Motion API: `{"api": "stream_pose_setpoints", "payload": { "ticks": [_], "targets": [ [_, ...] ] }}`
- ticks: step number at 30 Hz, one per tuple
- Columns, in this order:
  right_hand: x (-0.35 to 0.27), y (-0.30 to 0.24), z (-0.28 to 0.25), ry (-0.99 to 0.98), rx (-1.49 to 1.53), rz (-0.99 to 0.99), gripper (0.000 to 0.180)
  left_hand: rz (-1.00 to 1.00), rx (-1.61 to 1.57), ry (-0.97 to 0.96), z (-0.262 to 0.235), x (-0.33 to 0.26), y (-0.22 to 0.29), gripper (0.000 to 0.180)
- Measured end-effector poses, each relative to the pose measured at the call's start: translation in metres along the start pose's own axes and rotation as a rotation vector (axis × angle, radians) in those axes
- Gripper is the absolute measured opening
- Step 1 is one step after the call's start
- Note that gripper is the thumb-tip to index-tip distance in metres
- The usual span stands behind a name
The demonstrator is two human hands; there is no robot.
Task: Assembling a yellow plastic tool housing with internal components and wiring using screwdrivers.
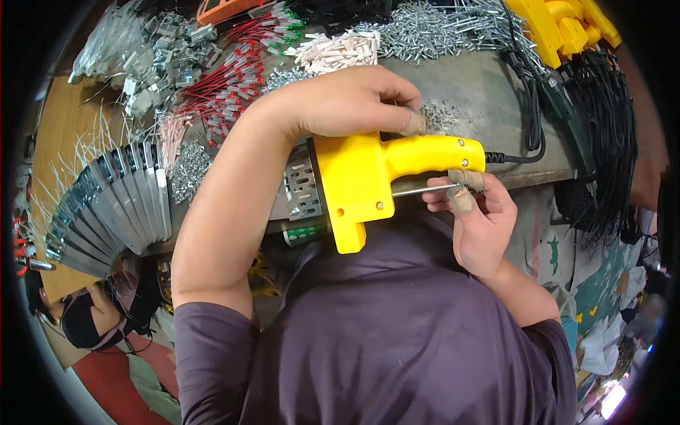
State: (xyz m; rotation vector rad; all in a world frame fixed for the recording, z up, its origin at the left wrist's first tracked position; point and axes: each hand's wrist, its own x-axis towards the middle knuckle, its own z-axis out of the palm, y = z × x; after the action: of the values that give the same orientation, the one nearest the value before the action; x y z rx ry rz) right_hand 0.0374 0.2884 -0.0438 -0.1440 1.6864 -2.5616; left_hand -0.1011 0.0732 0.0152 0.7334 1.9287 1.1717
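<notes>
A yellow plastic tool housing (354,180) with a looped handle lies in front of me at the bench edge. Screws sit in its handle and lower body, and one lower hole shows no screw head. A slotted metal guard (303,188) joins its left side; a black cord leaves the handle's right end. My left hand (361,99) arches over the top of the housing, its taped fingertips closed together beside small loose screws (443,117); what they hold is hidden. Below the handle, my right hand (474,212), fingers also taped, pinches a slim metal rod (418,190) reaching toward the housing.
Behind lie piles of long screws (425,32), white sleeves (336,51), red-wired parts (227,88) and clear-bagged pieces. Fanned metal strips (113,202) stand left. At right are a dark-green corded tool (567,113), black cords (613,142) and yellow housings (567,28). Another person sits lower left.
</notes>
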Motion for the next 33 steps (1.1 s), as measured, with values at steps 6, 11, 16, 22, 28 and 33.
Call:
{"api": "stream_pose_setpoints", "payload": {
  "ticks": [6, 11, 16, 22, 28, 33],
  "targets": [
    [-0.003, 0.0, 0.004, -0.076, -0.09, -0.022, 0.024, 0.071, 0.192, 0.029, 0.001, -0.012, 0.001, 0.04],
    [-0.005, -0.003, 0.005, -0.526, -0.415, 0.017, 0.059, -0.015, 0.143, 0.009, -0.002, -0.03, 0.001, 0.06],
    [-0.009, -0.007, -0.003, -0.493, -0.424, 0.103, 0.07, -0.108, 0.232, 0.092, 0.0, -0.059, 0.003, 0.079],
    [-0.009, -0.023, -0.003, -0.544, -0.56, -0.01, 0.067, -0.228, 0.282, 0.195, 0.004, -0.08, 0.003, 0.083],
    [0.062, -0.088, -0.09, 0.103, -1.322, -0.504, 0.027, -0.167, 0.035, 0.332, 0.019, -0.093, -0.016, 0.082],
    [0.08, -0.109, -0.179, 0.178, -2.027, -0.26, 0.054, -0.233, -0.037, 0.359, 0.024, -0.089, -0.009, 0.08]
  ]
}}
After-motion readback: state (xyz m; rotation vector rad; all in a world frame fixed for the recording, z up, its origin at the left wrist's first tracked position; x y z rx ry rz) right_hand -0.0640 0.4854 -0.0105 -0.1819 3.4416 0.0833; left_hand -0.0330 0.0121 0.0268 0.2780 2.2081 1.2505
